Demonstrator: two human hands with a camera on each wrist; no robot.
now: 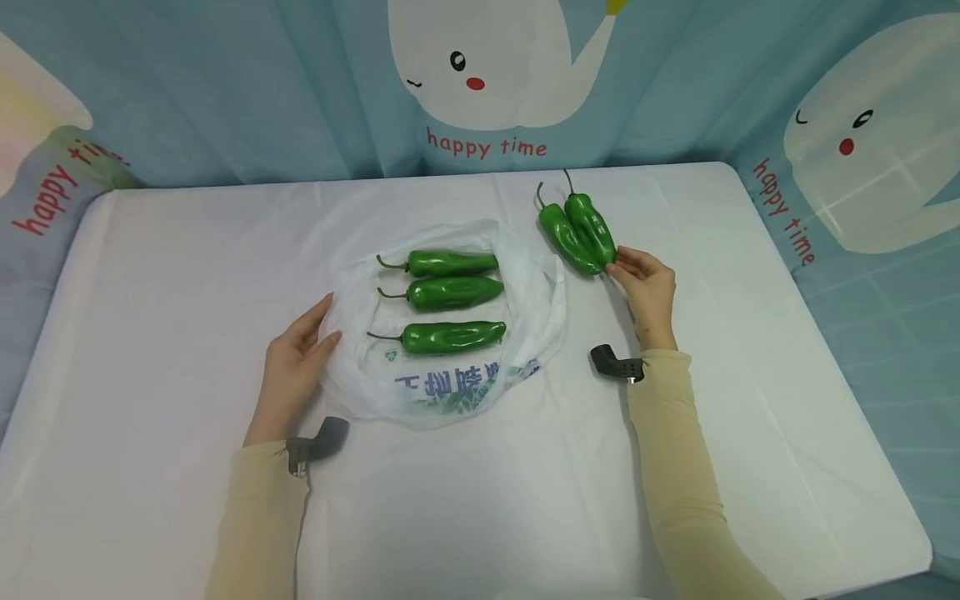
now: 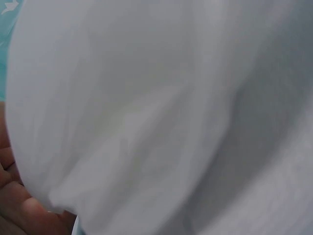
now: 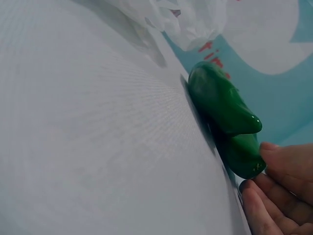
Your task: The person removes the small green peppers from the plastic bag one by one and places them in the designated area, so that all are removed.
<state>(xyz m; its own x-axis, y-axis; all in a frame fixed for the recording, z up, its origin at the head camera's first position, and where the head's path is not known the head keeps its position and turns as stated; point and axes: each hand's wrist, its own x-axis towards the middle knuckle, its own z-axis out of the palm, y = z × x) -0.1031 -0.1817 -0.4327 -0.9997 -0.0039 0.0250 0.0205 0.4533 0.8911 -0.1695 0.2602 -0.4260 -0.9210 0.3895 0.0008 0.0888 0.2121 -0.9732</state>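
Three green peppers (image 1: 453,293) lie between the two hands, side by side within the white plastic bag (image 1: 534,287), their stems toward the left. Two more lie outside it, on the far right of the white-covered bench (image 1: 465,492): the left loose pepper (image 1: 564,235) and the right loose pepper (image 1: 591,227), touching along their lengths, stems toward the far edge, tips toward the right hand (image 1: 647,292). That hand pinches the near tip of the right loose pepper between thumb and bent fingers, with only the pepper's thickness between them. The left hand (image 1: 294,358) is at the bag's left edge, beside the stems of the bagged peppers, thumb and forefinger parted; whether it pinches the plastic I cannot tell, as the bag hides much of it in the left wrist view.

Both forearms, in tan sleeves (image 1: 258,525), come in from the near side. The right arm reaches farther out and slants to the left; the left arm slants slightly to the right, its hand angled toward the bag.
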